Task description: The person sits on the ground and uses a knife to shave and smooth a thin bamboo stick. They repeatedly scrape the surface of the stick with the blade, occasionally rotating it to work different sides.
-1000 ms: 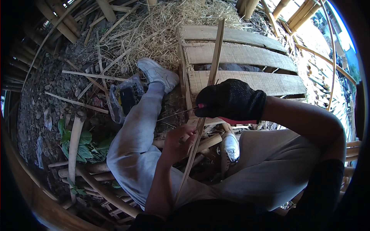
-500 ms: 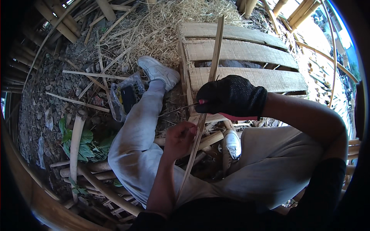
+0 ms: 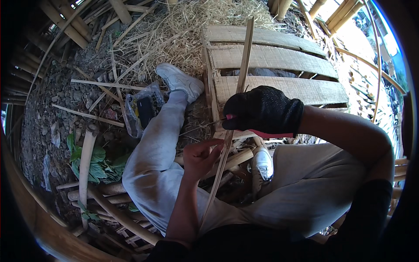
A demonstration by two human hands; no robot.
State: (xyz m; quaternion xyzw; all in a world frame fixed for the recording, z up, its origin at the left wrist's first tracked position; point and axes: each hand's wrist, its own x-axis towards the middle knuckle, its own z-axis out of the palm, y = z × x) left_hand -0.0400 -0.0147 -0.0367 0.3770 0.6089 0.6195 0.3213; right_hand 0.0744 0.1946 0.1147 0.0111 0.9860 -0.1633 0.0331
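A long, narrow bamboo strip (image 3: 220, 168) runs slantwise from my lap up past the wooden slats. My right hand (image 3: 262, 109), in a black glove with pinkish-red edging, is closed around its middle. A thin, dark, blade-like piece (image 3: 200, 127) sticks out leftward from this grip; its kind is unclear, and the glove hides its other end. Bare and lower down, my left hand (image 3: 200, 158) is beside the strip. Its index finger and thumb stand apart and point at the strip's edge, while the other fingers are bent.
A slatted wooden platform (image 3: 279, 56) stands ahead, beside a heap of straw-like shavings (image 3: 192, 35). Left of my leg, a dark phone-like object (image 3: 145, 111) lies on a clear plastic bag (image 3: 131, 115). Bamboo poles (image 3: 87, 161) and green leaves (image 3: 98, 166) lie farther left.
My left hand has shifted slightly left, and its index finger has straightened away from the thumb. The gloved right hand has barely moved on the strip.
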